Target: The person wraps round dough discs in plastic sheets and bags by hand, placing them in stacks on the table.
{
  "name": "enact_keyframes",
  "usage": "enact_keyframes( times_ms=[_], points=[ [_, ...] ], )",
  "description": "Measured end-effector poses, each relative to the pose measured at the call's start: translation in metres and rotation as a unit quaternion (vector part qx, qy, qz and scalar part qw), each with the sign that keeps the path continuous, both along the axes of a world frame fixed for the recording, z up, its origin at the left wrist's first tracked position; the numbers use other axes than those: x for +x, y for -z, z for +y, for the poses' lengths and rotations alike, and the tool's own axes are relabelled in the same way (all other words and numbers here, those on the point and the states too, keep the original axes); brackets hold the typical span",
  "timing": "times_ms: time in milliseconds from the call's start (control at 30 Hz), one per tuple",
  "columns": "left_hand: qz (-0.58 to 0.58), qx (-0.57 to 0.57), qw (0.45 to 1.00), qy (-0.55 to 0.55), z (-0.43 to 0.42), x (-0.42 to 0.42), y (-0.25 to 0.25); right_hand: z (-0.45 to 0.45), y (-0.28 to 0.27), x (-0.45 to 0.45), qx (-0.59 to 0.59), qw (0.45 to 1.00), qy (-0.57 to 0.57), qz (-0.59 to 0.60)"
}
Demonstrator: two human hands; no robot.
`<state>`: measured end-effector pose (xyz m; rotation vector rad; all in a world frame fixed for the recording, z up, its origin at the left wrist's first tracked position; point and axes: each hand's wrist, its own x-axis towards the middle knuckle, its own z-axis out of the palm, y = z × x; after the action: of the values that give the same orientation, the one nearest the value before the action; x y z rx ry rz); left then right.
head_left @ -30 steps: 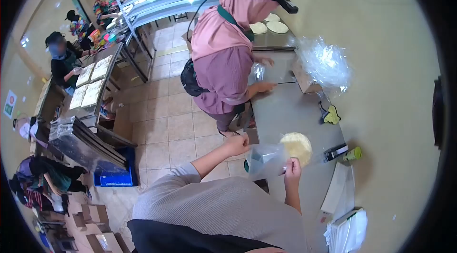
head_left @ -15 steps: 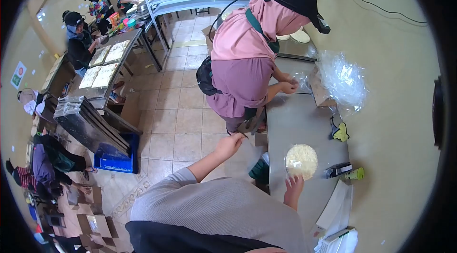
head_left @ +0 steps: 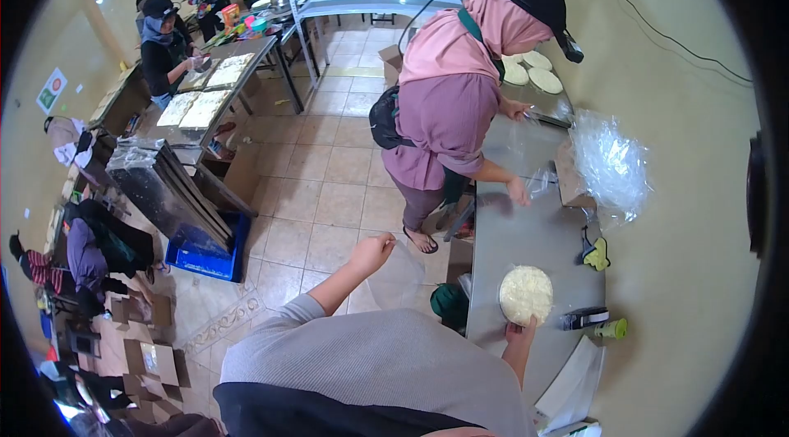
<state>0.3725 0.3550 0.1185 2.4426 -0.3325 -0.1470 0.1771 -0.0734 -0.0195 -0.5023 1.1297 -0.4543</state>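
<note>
My left hand (head_left: 373, 255) is closed in a pinch out over the floor, left of the table. From its fingertips hangs a clear plastic bag (head_left: 396, 279), thin and hard to make out. My right hand (head_left: 519, 333) grips the near edge of a round pizza (head_left: 527, 294) with a pale grated topping. The thumb lies on top of the rim and the other fingers are partly hidden beneath it. This pizza is at the metal table (head_left: 493, 232), close to its front edge.
A co-worker (head_left: 448, 84) in pink handles clear plastic at the table's far end. A carton of plastic bags (head_left: 608, 166), a yellow-and-black tool (head_left: 593, 250), a black device (head_left: 584, 318) and a green can (head_left: 611, 328) stand along the wall. Several pizza bases (head_left: 538, 80) lie beyond.
My right hand has gone from resting on the pizza's edge to gripping its rim. The bag in my left hand now hangs lower. The co-worker's hands have moved apart.
</note>
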Motion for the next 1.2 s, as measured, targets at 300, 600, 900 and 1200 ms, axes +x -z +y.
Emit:
enact_keyframes(
  times_ms=[300,600,900,1200],
  points=[
    [0.007,0.016,1.000,-0.022,0.021,-0.005,0.005,-0.024,0.021,0.029,-0.041,0.969,0.014,-0.243],
    [0.002,0.064,0.998,0.004,0.016,0.008,0.005,-0.009,-0.003,-0.008,-0.160,0.937,-0.015,-0.309],
    [0.038,0.031,0.994,0.094,-0.038,0.017,0.007,-0.012,-0.010,-0.058,-0.230,0.898,0.152,-0.343],
    [0.065,-0.053,0.987,0.134,-0.045,0.024,0.003,0.014,-0.066,-0.048,-0.145,0.884,0.170,-0.411]
  ],
)
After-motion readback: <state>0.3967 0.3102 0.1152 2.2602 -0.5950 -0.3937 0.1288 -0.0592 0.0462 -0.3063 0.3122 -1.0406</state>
